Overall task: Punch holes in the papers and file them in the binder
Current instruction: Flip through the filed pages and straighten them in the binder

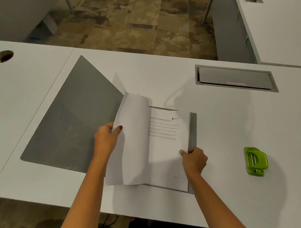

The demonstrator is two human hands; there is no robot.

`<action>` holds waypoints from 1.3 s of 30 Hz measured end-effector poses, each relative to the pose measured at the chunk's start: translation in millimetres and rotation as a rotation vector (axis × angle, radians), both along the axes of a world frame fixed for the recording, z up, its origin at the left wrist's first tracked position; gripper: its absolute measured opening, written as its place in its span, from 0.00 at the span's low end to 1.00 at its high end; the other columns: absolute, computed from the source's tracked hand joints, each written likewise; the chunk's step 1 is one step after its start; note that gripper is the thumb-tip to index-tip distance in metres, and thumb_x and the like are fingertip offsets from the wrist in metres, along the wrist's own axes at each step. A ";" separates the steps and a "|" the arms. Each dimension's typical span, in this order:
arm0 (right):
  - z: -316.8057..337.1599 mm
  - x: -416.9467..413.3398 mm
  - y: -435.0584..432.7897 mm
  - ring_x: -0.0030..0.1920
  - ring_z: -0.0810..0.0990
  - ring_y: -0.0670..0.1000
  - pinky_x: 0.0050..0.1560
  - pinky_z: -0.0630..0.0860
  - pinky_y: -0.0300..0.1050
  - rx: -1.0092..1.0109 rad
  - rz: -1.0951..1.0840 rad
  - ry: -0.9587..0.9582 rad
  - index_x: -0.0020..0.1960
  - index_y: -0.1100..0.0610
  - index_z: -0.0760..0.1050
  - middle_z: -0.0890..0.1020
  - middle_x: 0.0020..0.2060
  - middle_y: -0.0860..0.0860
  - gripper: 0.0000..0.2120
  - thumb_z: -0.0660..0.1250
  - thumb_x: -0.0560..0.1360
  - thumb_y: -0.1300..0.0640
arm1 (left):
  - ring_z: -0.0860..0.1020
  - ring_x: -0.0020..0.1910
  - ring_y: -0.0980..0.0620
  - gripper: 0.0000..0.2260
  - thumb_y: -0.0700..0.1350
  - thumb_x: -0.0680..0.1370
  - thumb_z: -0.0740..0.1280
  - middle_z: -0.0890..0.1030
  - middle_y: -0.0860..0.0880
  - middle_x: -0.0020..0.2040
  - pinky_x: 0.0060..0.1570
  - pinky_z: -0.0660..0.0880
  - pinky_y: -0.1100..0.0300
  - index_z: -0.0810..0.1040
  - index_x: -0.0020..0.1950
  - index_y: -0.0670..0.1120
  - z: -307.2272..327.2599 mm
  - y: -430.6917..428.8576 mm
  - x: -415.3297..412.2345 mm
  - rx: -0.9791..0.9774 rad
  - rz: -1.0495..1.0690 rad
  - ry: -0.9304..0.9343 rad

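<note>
An open grey binder (70, 119) lies flat on the white desk (218, 127), its left cover spread wide and its right cover mostly hidden under a stack of papers (168, 148), so that only a narrow grey strip shows past the stack's right and near edges. The top visible sheet of the stack carries a printed heading and a few short blocks of text too small to read. Over the binder's middle, a blank-backed sheet (135, 138) is lifted and curled toward the left. The left hand (107, 140) grips this raised sheet at its left edge, thumb on the upper face and the fingers closed behind it. The right hand (194, 159) is at the stack's right edge, toward the near corner, thumb pressed on top and fingers curled under the edge, pinching the papers. To the right of the binder, well apart from it, a green hole punch (255, 160) rests on the desk, untouched. Beyond the binder on the right, a grey cable tray lid (234, 78) is set into the desk; far to the binder's left is a round cable hole (3, 56).
</note>
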State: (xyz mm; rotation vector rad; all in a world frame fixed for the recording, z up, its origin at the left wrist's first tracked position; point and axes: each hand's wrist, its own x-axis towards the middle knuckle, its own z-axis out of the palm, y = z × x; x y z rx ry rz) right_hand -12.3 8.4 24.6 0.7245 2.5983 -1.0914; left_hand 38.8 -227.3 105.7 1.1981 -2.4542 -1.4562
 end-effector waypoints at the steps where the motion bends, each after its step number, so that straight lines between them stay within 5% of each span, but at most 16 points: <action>1: 2.2 -0.1 1.2 0.36 0.75 0.54 0.44 0.75 0.45 -0.014 -0.011 0.023 0.45 0.67 0.80 0.83 0.41 0.61 0.10 0.73 0.71 0.59 | 0.80 0.49 0.43 0.13 0.46 0.78 0.64 0.82 0.43 0.51 0.49 0.76 0.52 0.78 0.59 0.41 0.5 0.0 0.3 -0.005 0.001 0.002; 7: 15.7 6.3 2.3 0.36 0.77 0.53 0.47 0.77 0.48 -0.019 -0.018 0.121 0.45 0.64 0.80 0.83 0.41 0.57 0.09 0.74 0.71 0.58 | 0.79 0.51 0.42 0.15 0.46 0.78 0.64 0.81 0.42 0.54 0.50 0.76 0.52 0.75 0.63 0.41 2.2 1.2 -1.6 -0.042 -0.021 0.015; 13: 30.7 15.6 -3.0 0.42 0.80 0.55 0.43 0.77 0.46 0.092 0.087 0.304 0.44 0.56 0.77 0.80 0.43 0.54 0.06 0.73 0.72 0.57 | 0.75 0.52 0.46 0.25 0.39 0.78 0.65 0.76 0.44 0.57 0.58 0.72 0.51 0.61 0.72 0.50 8.2 8.1 2.0 -0.151 -0.051 0.175; 16: 42.1 22.5 -13.8 0.43 0.80 0.53 0.41 0.79 0.44 0.120 0.167 0.423 0.44 0.56 0.77 0.79 0.46 0.53 0.06 0.73 0.71 0.56 | 0.77 0.50 0.47 0.18 0.35 0.78 0.63 0.78 0.45 0.54 0.53 0.73 0.63 0.69 0.65 0.49 3.3 6.8 1.6 -0.224 -0.114 0.189; 19: 64.0 30.9 -32.8 0.39 0.81 0.48 0.35 0.77 0.34 -0.143 0.196 0.446 0.42 0.55 0.74 0.80 0.43 0.49 0.06 0.71 0.73 0.58 | 0.77 0.56 0.50 0.12 0.31 0.76 0.64 0.80 0.46 0.57 0.52 0.64 0.83 0.79 0.56 0.44 0.8 5.0 0.4 -0.300 -0.175 0.230; 21: 79.7 38.2 -52.5 0.38 0.81 0.44 0.36 0.77 0.30 -0.308 0.243 0.394 0.42 0.55 0.74 0.80 0.42 0.47 0.06 0.70 0.73 0.58 | 0.77 0.55 0.52 0.11 0.32 0.76 0.65 0.81 0.46 0.56 0.50 0.62 0.86 0.81 0.55 0.42 3.4 6.1 -0.3 -0.295 -0.197 0.237; 25: 99.6 49.5 -94.4 0.38 0.80 0.44 0.38 0.75 0.28 -0.419 0.403 0.302 0.44 0.50 0.72 0.76 0.39 0.40 0.06 0.69 0.74 0.53 | 0.76 0.52 0.58 0.10 0.44 0.79 0.63 0.82 0.49 0.56 0.46 0.63 0.85 0.82 0.55 0.45 12.3 10.0 -2.9 -0.252 -0.170 0.233; 32: 98.2 54.4 -129.6 0.47 0.81 0.47 0.52 0.76 0.36 -0.502 0.541 0.231 0.54 0.53 0.76 0.82 0.50 0.48 0.07 0.64 0.78 0.52 | 0.75 0.45 0.59 0.16 0.56 0.78 0.61 0.79 0.52 0.51 0.45 0.70 0.73 0.79 0.58 0.49 24.0 13.6 -5.5 -0.123 -0.077 0.151; 36: 85.2 50.2 -120.5 0.45 0.77 0.42 0.43 0.69 0.21 -0.529 0.585 0.207 0.52 0.52 0.77 0.81 0.47 0.46 0.06 0.61 0.80 0.57 | 0.77 0.40 0.60 0.15 0.54 0.75 0.67 0.81 0.50 0.50 0.35 0.69 0.76 0.78 0.58 0.49 21.1 6.2 -5.5 -0.110 -0.163 0.064; 39: 71.6 44.8 -99.2 0.47 0.77 0.41 0.43 0.70 0.19 -0.572 0.517 0.183 0.49 0.46 0.76 0.79 0.47 0.40 0.09 0.62 0.79 0.59 | 0.79 0.51 0.48 0.14 0.44 0.77 0.65 0.81 0.45 0.56 0.43 0.68 0.72 0.76 0.62 0.44 17.3 5.7 -7.9 -0.229 -0.260 0.030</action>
